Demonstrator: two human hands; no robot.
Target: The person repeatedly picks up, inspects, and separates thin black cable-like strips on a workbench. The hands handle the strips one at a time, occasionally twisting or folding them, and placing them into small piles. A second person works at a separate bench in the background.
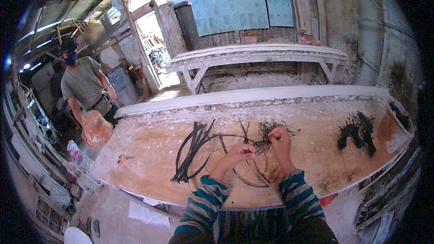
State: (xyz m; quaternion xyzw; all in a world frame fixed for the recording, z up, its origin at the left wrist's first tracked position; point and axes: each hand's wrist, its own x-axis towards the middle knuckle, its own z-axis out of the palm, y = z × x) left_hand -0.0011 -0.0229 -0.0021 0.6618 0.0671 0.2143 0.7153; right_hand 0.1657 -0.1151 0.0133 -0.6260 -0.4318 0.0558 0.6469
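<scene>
My left hand [242, 154] is closed in a pinch above the table; whatever sits between its fingertips is too thin to make out. Close by on the right, my right hand [281, 143] is closed at the edge of a tangle of thin dark strands [267, 132], with some strands at its fingers. Long dark strips [258, 181] curve over the wood below and between both hands. Left of them lies a loose bundle of flat black strips [193, 151], several of them bent into loops.
Orange-handled scissors [122, 158] lie on the wooden table [144, 153] at left. Dark stringy clumps [357, 133] and a dusty bucket [394, 129] are at right. A co-worker [86, 81] at far left holds an orange, white-smeared container [96, 129]. Behind stands a white-crusted bench [253, 54].
</scene>
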